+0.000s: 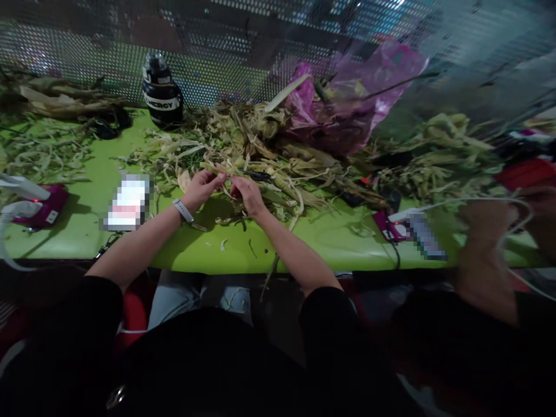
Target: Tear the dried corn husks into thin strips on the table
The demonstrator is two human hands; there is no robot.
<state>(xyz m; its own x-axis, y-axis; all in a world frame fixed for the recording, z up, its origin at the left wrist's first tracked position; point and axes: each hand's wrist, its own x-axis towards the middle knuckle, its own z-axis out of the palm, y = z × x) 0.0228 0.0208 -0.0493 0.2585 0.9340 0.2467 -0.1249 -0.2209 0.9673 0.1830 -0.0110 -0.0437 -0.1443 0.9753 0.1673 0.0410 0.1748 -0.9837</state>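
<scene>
Close together over the green table (pixel 243 255), my two hands work at the front edge of a heap of dry plant stems and leaves (pixel 234 130). My left hand (pixel 200 189), with a pale band on its wrist, pinches a pale green plant stem (pixel 226 183) between thumb and fingers. On the other side, my right hand (pixel 248 194) has its fingers closed at the same stem; its fingertips are partly hidden. A long pale strip (pixel 299 211) trails from the heap beside my right wrist. Small scraps (pixel 223 245) lie below my hands.
A black bottle (pixel 161 92) stands behind the heap, beside a pink plastic bag (pixel 343 110). One phone (pixel 127 202) lies left, another (pixel 424 237) right, near purple charging blocks (pixel 46 205) with cables. A mesh panel (pixel 243 52) rises behind. Another person's arm (pixel 486 255) is at right.
</scene>
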